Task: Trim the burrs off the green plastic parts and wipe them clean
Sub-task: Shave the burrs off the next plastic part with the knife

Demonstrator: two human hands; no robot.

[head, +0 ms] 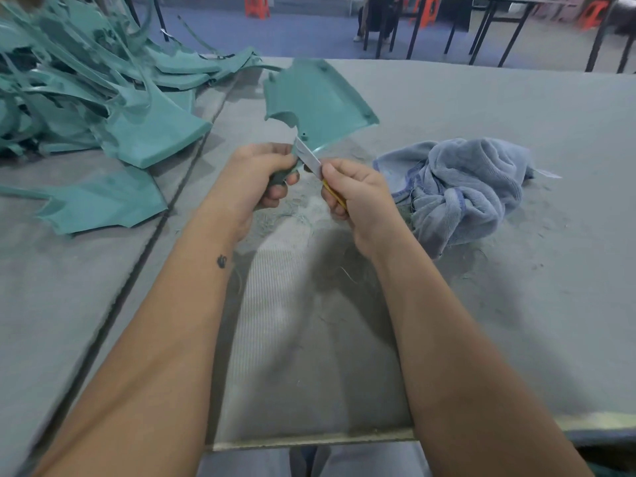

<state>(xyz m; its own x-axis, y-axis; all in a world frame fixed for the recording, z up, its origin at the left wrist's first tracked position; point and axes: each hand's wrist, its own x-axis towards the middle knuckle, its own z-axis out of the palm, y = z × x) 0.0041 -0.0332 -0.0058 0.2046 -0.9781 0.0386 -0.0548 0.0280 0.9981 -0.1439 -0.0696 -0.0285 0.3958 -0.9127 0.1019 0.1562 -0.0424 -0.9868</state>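
Observation:
My left hand (261, 180) grips the narrow lower end of a green plastic part (316, 98), which stands up and fans out away from me above the table. My right hand (354, 194) holds a utility knife (311, 158) with a yellow handle. Its silver blade lies against the part's edge just above my left fingers. A crumpled blue towel (461, 187) lies on the table right of my right hand. Fine green shavings (292, 211) are scattered beneath my hands.
A large heap of green plastic parts (86, 80) fills the far left of the grey table (516, 304). One flat part (106, 201) lies apart in front of the heap. Beyond the table stand black table legs and orange stools, with a seated person.

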